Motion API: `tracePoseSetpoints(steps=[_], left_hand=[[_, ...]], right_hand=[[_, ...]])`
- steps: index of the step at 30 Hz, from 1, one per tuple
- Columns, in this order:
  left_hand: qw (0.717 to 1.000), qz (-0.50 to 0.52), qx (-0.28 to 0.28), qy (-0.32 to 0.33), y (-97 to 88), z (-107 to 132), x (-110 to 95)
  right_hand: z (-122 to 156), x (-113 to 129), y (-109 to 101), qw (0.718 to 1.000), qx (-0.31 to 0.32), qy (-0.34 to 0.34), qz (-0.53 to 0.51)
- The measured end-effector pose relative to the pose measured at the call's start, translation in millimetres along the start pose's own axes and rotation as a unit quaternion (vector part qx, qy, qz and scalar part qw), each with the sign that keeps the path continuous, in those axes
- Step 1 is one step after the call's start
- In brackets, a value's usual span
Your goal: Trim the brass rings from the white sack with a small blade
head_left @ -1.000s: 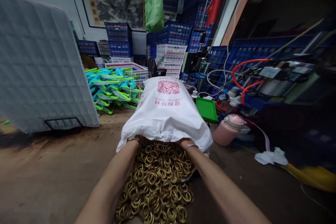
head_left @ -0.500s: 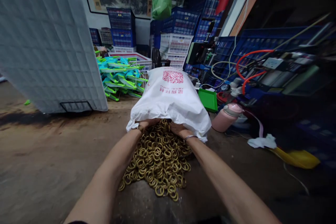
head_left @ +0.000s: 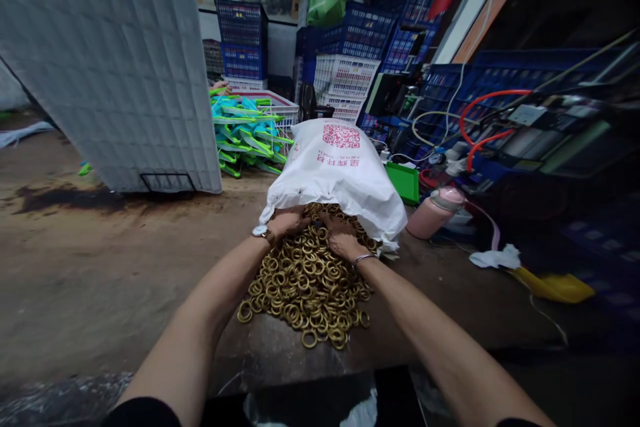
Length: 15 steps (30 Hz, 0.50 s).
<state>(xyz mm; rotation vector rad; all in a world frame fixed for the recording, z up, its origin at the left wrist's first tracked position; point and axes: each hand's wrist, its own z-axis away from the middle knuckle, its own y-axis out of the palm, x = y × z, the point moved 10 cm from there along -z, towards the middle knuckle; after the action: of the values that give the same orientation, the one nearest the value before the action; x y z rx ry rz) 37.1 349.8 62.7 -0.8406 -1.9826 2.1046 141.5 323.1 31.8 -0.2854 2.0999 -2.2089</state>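
fingers of the left hand and right hand touch the rings; whether pinching, i cannot tell. likely hard, slippery, heavy together: best cupped from beneath.

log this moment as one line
left hand: among rings | right hand: among rings | white sack: lying, mouth open | rings: heaped on table
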Motion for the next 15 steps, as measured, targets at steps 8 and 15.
tracePoseSetpoints(steps=[8,15], left_hand=[[0.998,-0.056,-0.014,0.016,-5.1,19,-5],[0.995,-0.092,-0.032,0.026,-5.2,40,-7]], right_hand=[[15,14,-7,0.999,0.026,-0.032,0.009],[33,-30,-20,0.996,0.023,0.082,0.026]])
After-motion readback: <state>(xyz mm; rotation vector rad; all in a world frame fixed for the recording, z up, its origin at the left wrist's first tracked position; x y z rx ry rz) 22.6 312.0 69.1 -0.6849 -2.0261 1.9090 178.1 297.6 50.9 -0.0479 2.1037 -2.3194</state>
